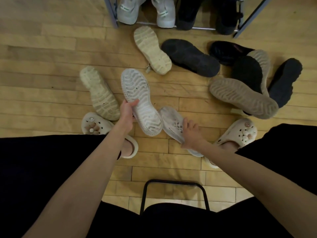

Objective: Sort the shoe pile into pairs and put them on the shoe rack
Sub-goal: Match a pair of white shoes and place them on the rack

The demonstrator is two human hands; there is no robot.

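Left hand (127,109) clasps a white sneaker (140,102) sole-up, toe toward 11 o'clock; right hand (191,133) grips its white mate (173,124) just beside it, with the remaining shoe pile (240,78) at 2 o'clock and the shoe rack (248,18) at 12 o'clock.

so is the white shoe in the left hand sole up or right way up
Sole up: the white shoe gripped by the left hand shows its wavy tread to the camera.
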